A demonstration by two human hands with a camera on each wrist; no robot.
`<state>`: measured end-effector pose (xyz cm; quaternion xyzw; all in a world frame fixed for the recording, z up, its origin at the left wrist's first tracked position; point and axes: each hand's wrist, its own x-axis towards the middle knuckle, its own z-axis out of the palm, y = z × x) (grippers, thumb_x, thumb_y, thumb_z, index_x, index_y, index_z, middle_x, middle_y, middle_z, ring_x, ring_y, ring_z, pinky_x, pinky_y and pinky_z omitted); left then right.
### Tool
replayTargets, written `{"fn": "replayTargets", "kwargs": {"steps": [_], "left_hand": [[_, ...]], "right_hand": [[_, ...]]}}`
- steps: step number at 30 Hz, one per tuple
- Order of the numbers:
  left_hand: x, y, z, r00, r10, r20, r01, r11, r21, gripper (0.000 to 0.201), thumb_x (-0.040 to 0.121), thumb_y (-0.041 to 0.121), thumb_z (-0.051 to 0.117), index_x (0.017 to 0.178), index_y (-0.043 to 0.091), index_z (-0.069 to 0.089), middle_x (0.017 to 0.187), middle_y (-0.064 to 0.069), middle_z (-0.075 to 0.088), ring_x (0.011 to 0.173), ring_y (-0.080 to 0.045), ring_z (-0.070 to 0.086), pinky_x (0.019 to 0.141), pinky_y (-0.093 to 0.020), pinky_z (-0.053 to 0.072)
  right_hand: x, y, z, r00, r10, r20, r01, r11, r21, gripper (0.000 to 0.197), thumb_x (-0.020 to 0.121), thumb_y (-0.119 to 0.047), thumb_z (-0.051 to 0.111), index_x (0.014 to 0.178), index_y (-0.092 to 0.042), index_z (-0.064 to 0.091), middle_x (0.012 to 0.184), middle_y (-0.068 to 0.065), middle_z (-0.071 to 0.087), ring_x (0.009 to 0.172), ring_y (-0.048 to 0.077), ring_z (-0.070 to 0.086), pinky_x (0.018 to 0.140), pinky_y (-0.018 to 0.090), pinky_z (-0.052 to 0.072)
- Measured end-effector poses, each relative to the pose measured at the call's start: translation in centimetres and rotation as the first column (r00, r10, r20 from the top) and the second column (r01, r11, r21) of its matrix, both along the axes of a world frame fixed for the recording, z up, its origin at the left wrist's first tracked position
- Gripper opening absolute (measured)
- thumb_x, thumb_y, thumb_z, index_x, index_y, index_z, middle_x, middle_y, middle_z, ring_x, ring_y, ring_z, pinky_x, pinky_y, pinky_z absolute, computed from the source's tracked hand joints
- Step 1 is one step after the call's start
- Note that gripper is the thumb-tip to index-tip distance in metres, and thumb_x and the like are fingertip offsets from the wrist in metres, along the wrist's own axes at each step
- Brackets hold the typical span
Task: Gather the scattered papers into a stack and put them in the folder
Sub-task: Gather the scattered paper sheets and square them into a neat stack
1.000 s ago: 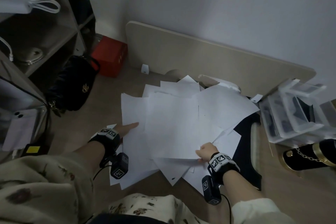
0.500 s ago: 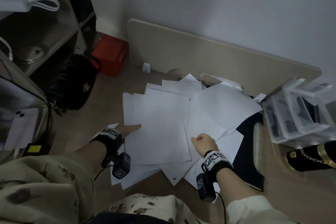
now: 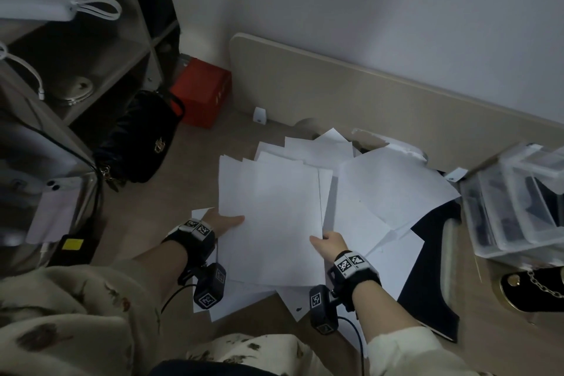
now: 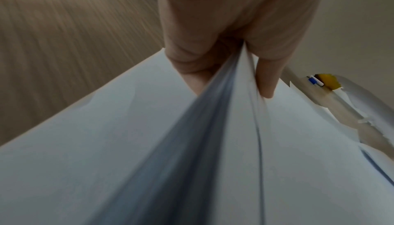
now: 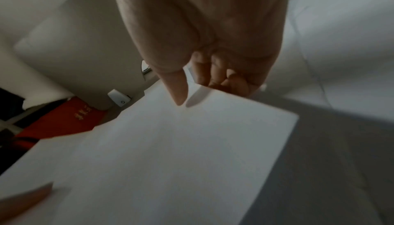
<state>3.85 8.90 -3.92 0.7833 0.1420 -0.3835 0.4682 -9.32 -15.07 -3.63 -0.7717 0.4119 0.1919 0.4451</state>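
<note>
Far left: shelf (image 3: 91, 49) w/ white charger (image 3: 36, 4); black bag (image 3: 137, 143) leaning below it, red box (image 3: 203, 91) just right of bag. Left hand (image 3: 221, 221) is gripping the left edge of the stack (image 3: 274, 223), thumb on top, fingers (image 4: 266, 80) under several sheets. Stack is lying mid-floor, over more loose papers (image 3: 390, 189) fanning out right & far. Right hand (image 3: 329, 243) is pinching the stack's near-right edge, thumb (image 5: 179, 85) on top sheet, fingers curled below. Dark folder (image 3: 433, 284) is lying right of papers, partly under them. Far right: clear boxes (image 3: 515, 204), touching folder or not – cannot tell.
</note>
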Motion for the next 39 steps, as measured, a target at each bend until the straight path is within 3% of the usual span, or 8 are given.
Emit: {"fn": "replayTargets", "kwargs": {"steps": [6, 13, 16, 23, 28, 32, 34, 39], "left_hand": [[-0.3, -0.2, 0.0, 0.999, 0.052, -0.009, -0.053, 0.996, -0.074, 0.060, 0.074, 0.038, 0.079, 0.122, 0.007, 0.060, 0.118, -0.012, 0.066, 0.106, -0.031, 0.063, 0.096, -0.046, 0.050], [-0.1, 0.0, -0.8, 0.998, -0.004, -0.058, 0.000, 0.997, -0.077, 0.073, 0.061, 0.042, 0.086, 0.122, 0.013, 0.060, 0.118, -0.012, 0.066, 0.104, -0.033, 0.063, 0.093, -0.050, 0.051], [-0.2, -0.1, -0.7, 0.999, -0.003, -0.043, 0.001, 0.999, -0.047, 0.057, 0.076, 0.028, 0.079, 0.124, 0.008, 0.057, 0.121, -0.015, 0.064, 0.107, -0.035, 0.062, 0.095, -0.051, 0.050], [0.2, -0.3, -1.5, 1.000, -0.008, -0.022, 0.008, 1.000, -0.014, 0.060, 0.082, 0.027, 0.073, 0.132, 0.004, 0.051, 0.131, -0.015, 0.058, 0.117, -0.035, 0.056, 0.102, -0.047, 0.044], [0.2, -0.2, -1.7, 1.000, -0.010, -0.016, 0.010, 1.000, 0.000, 0.061, 0.083, 0.027, 0.072, 0.134, 0.003, 0.049, 0.133, -0.015, 0.056, 0.121, -0.035, 0.053, 0.105, -0.044, 0.042], [1.1, 0.5, -2.7, 0.999, -0.019, -0.028, 0.018, 0.999, -0.049, 0.099, 0.051, 0.050, 0.082, 0.132, 0.002, 0.050, 0.132, -0.014, 0.056, 0.117, -0.036, 0.056, 0.101, -0.049, 0.045], [1.5, 0.8, -3.1, 0.999, -0.024, -0.041, 0.021, 0.997, -0.069, 0.091, 0.060, 0.050, 0.081, 0.132, 0.002, 0.051, 0.133, -0.015, 0.055, 0.119, -0.036, 0.054, 0.102, -0.051, 0.044], [2.6, 1.6, -4.7, 0.998, -0.052, -0.022, 0.050, 0.995, -0.082, 0.105, 0.040, 0.058, 0.081, 0.129, 0.007, 0.056, 0.131, -0.013, 0.058, 0.119, -0.034, 0.055, 0.102, -0.050, 0.044]], "right_hand": [[-0.8, -0.2, 0.3, 0.998, 0.010, -0.069, -0.019, 0.991, -0.133, 0.033, 0.098, -0.031, 0.041, 0.069, -0.015, 0.042, 0.091, 0.008, 0.052, 0.085, 0.026, 0.049, 0.075, 0.027, 0.036], [-1.1, 1.1, 0.7, 0.975, 0.222, -0.004, -0.222, 0.971, -0.086, 0.040, 0.100, -0.032, 0.039, 0.063, -0.017, 0.039, 0.064, -0.002, 0.042, 0.059, 0.016, 0.041, 0.058, 0.027, 0.032], [-1.2, 1.3, 0.9, 0.966, 0.257, 0.005, -0.252, 0.954, -0.164, 0.031, 0.098, -0.038, 0.041, 0.078, -0.017, 0.053, 0.077, -0.001, 0.053, 0.080, 0.023, 0.055, 0.073, 0.032, 0.043], [-4.1, -2.0, 2.0, 0.963, -0.269, -0.004, 0.242, 0.872, -0.425, 0.042, 0.091, -0.035, 0.054, 0.124, -0.010, 0.047, 0.130, 0.010, 0.048, 0.116, 0.029, 0.049, 0.094, 0.043, 0.041], [-6.4, -3.4, 1.2, 0.908, -0.416, 0.041, 0.403, 0.847, -0.346, 0.037, 0.088, -0.025, 0.057, 0.118, -0.004, 0.053, 0.124, 0.017, 0.052, 0.117, 0.035, 0.047, 0.087, 0.035, 0.039], [-6.3, -3.1, 0.8, 0.918, -0.373, 0.139, 0.394, 0.901, -0.185, 0.015, 0.088, -0.021, 0.054, 0.080, -0.008, 0.053, 0.077, 0.007, 0.055, 0.086, 0.030, 0.054, 0.070, 0.030, 0.041], [-6.1, -2.6, 1.4, 0.915, -0.371, 0.157, 0.390, 0.913, -0.121, 0.022, 0.089, -0.018, 0.054, 0.070, -0.008, 0.047, 0.066, 0.004, 0.048, 0.076, 0.027, 0.050, 0.059, 0.029, 0.036], [-5.8, -1.6, 1.9, 0.972, -0.233, 0.014, 0.234, 0.972, -0.024, 0.015, 0.086, -0.017, 0.057, 0.095, -0.005, 0.060, 0.100, 0.014, 0.064, 0.097, 0.031, 0.060, 0.082, 0.030, 0.045]]}}
